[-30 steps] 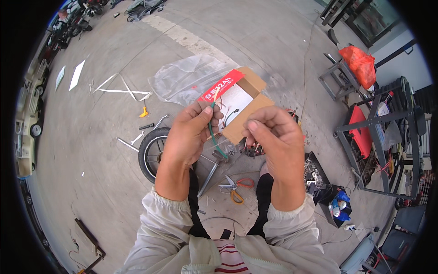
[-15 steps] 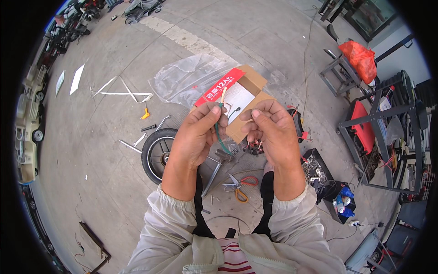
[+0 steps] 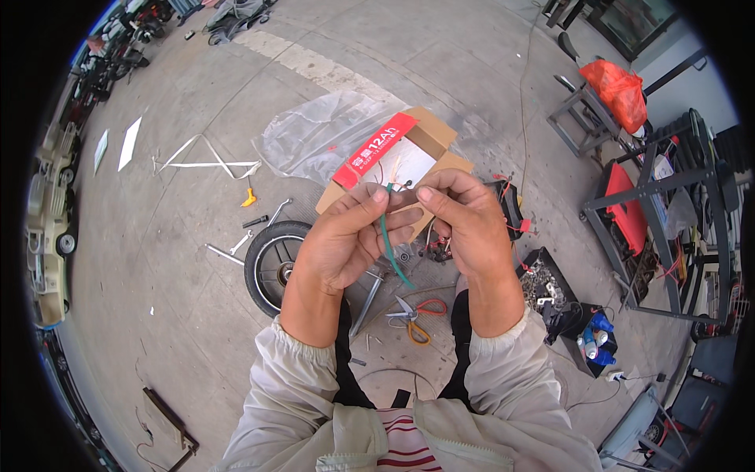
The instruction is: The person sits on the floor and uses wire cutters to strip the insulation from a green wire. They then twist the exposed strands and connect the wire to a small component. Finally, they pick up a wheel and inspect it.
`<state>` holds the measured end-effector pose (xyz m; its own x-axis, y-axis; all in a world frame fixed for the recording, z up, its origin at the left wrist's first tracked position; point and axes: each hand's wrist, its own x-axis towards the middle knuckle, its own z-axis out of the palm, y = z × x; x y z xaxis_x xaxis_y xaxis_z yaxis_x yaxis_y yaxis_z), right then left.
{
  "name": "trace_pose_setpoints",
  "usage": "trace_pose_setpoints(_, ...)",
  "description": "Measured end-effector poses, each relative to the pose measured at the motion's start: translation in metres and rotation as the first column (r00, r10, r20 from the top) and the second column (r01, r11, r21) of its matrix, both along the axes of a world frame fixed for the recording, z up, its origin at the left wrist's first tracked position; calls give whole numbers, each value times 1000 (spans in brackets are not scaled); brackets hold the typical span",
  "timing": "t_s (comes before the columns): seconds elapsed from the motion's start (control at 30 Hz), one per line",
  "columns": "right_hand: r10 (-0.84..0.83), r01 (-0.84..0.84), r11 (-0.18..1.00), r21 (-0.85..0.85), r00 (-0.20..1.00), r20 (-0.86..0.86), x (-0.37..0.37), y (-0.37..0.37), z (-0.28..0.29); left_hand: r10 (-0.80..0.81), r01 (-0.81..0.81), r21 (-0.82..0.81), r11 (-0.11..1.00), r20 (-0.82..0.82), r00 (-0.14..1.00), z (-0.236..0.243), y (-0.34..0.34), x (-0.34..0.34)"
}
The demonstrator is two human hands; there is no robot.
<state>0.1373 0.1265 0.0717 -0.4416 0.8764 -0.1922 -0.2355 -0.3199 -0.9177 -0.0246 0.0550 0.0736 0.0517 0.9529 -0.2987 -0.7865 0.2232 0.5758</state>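
Note:
My left hand (image 3: pixel 334 240) pinches a green wire (image 3: pixel 390 250) between thumb and forefinger; its tail hangs down past the palm. Pale and reddish wire ends stick up above those fingertips. Close beside it, my right hand (image 3: pixel 476 228) is closed in a thumb-and-finger pinch, the tips nearly meeting the left ones; whatever is between them is too small to make out. Beyond both hands lies an open cardboard box (image 3: pixel 432 128) with a red printed flap (image 3: pixel 377 148) and white material inside.
A small wheel with tyre (image 3: pixel 256 263) lies left of my hands, with wrenches (image 3: pixel 240 242) beside it. Scissors (image 3: pixel 417 319) lie between my feet. On the right are a black tray of small parts (image 3: pixel 550 275), a bin with spray cans (image 3: pixel 591 346) and a metal rack (image 3: pixel 629 211).
My right hand has moved left, bringing its fingertips up to the left hand's. The green wire's tail now hangs straighter and lower, and the left fingers have spread out below it.

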Motion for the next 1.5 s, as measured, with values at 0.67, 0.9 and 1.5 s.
trace_pose_setpoints(0.67,-192,187,912,365,981,-21,-9,-9,5,147,-147,18,989,-205,968,-9,2,16)
trace_pose_setpoints(0.9,-206,189,855,483,978,-17,-10,-7,-3,150,-144,42,989,-226,963,-9,3,22)
trace_pose_setpoints(1.5,-683,188,498,847,686,249,-3,13,-23,-97,69,-81,994,-432,896,-17,-7,27)
